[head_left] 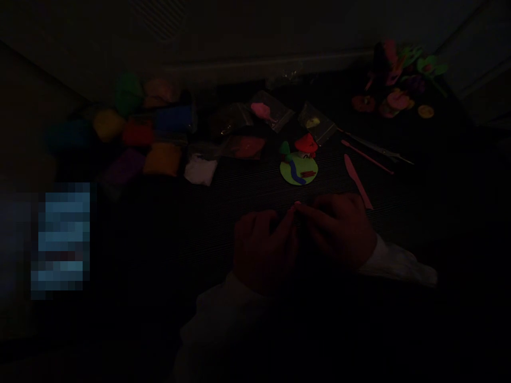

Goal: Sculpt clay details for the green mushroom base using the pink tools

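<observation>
The scene is very dark. My left hand (261, 247) and my right hand (339, 229) meet low in the middle, fingertips pinched together around a tiny pink bit of clay (297, 204). Just beyond them lies a yellow-green clay disc (298, 170) with a blue strip and a small red piece on it. A red clay lump (306, 143) and a green bit (285, 149) sit at its far edge. A pink plastic knife (356, 180) lies to the right of the disc.
Several bags of coloured clay (138, 133) lie at the left, a white lump (200, 170) among them. Small clear bags (267, 113) sit behind the disc. Finished clay figures (399, 80) stand at the far right. A thin pink stick tool (365, 155) lies nearby. A blurred lit screen (62, 239) glows at the left.
</observation>
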### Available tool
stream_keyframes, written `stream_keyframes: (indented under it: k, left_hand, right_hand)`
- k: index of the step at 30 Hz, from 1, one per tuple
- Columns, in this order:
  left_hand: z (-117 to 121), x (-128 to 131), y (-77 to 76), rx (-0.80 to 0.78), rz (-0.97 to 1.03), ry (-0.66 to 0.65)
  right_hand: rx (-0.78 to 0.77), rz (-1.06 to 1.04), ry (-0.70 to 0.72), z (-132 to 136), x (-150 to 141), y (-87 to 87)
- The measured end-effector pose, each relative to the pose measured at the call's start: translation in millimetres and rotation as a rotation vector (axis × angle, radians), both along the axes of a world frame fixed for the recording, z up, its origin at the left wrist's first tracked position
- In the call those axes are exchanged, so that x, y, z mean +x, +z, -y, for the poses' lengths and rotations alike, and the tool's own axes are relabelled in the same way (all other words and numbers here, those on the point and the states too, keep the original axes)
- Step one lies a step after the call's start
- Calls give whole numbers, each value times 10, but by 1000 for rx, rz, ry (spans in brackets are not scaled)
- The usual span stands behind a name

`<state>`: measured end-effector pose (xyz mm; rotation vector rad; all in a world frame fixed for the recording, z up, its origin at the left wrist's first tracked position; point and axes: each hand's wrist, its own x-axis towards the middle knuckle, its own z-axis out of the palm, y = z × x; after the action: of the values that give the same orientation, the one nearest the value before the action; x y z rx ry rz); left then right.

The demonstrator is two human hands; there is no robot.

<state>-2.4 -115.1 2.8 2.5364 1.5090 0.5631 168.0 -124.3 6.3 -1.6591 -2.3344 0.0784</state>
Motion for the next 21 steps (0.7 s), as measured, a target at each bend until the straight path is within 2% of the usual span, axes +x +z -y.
stream_keyframes:
  k: [13,21]
  left_hand:
    - [15,-6,19,50,81,15]
    - [13,-18,3,61,89,30]
  right_hand:
    - [-36,-22,-12,-3,-15,4]
    - [-40,29,39,18,-39,24]
